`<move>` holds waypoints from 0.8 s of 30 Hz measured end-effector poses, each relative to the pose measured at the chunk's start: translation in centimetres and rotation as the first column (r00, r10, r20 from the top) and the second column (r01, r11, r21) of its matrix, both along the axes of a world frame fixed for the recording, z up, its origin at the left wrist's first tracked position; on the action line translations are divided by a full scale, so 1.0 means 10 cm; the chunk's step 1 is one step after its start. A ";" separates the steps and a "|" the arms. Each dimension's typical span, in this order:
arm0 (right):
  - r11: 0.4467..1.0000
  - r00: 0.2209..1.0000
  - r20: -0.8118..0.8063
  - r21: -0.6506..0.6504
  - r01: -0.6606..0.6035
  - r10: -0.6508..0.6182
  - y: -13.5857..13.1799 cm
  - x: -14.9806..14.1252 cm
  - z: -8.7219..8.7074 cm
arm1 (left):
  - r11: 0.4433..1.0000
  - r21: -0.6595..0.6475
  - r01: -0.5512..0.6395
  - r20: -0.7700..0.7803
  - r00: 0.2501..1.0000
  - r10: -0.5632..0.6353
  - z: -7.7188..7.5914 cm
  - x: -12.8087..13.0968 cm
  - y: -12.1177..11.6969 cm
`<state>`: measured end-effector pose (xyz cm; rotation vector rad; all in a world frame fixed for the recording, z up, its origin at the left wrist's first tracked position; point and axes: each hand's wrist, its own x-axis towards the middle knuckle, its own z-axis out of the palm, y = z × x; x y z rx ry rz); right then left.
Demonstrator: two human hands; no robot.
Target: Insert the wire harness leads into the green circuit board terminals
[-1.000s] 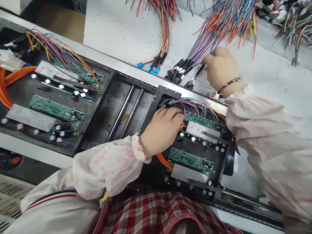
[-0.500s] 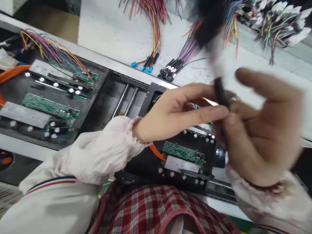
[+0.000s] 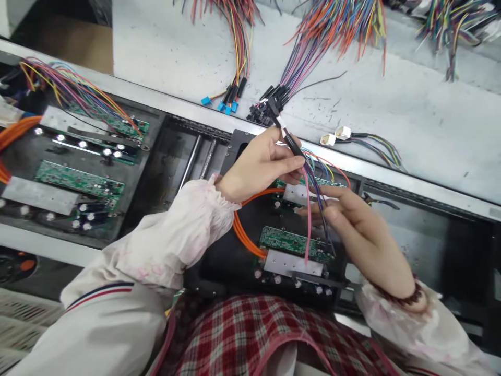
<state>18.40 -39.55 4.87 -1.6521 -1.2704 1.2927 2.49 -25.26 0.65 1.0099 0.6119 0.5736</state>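
My left hand (image 3: 260, 163) pinches a wire harness (image 3: 294, 147) at its black sleeve, between thumb and fingers. The harness's black connector end points up and left, with a white band below it. Pink, purple and dark wires hang from the sleeve. Around the dark wires, lower down, the thumb and fingers of my right hand (image 3: 362, 235) are closed; the pink wire hangs free to their left. Beneath both hands lies a black fixture holding a green circuit board (image 3: 293, 243) with a metal plate (image 3: 287, 263). A second board (image 3: 332, 183) behind is partly hidden by my hands.
More boards sit in the left fixture (image 3: 129, 219), with multicoloured wires (image 3: 78, 89) and orange cables (image 3: 18, 133). On the white bench lie a harness bundle with black connectors (image 3: 270, 102), blue connectors (image 3: 227, 107) and two white connectors (image 3: 342, 133). A metal rail (image 3: 410, 188) runs along its edge.
The harness has swung from upright and blurred near my face to a lower slant. My right hand has moved down and left along the wires. The white connectors behind have come into view.
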 end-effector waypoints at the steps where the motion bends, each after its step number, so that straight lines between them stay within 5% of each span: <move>1: 0.999 0.997 0.071 0.027 -0.020 0.018 0.07 0.04 0.00 | 1.000 -0.013 0.005 0.016 1.000 -0.005 -0.01 0.00 0.00; 7: 1.000 0.999 0.034 0.014 -0.012 0.012 0.43 0.10 -0.12 | 0.999 -0.005 -0.045 0.065 0.997 0.045 -0.03 -0.02 -0.01; 11: 0.998 0.994 0.103 0.067 0.013 -0.020 0.45 0.10 -0.06 | 0.995 -0.054 -0.084 0.083 0.993 0.088 -0.02 -0.02 0.00; 15: 0.995 0.996 0.005 -0.027 -0.093 0.093 0.42 0.16 0.04 | 0.990 -0.090 -0.109 0.083 0.990 0.116 0.02 -0.04 0.02; 18: 0.991 0.987 -0.122 -0.077 -0.110 0.100 0.44 0.17 0.02 | 0.991 -0.068 -0.115 0.058 0.991 0.119 0.04 -0.05 0.04; 24: 0.992 0.993 -0.085 -0.087 -0.094 0.087 0.53 0.16 -0.04 | 0.992 -0.021 -0.123 -0.035 0.992 0.122 0.05 -0.05 0.05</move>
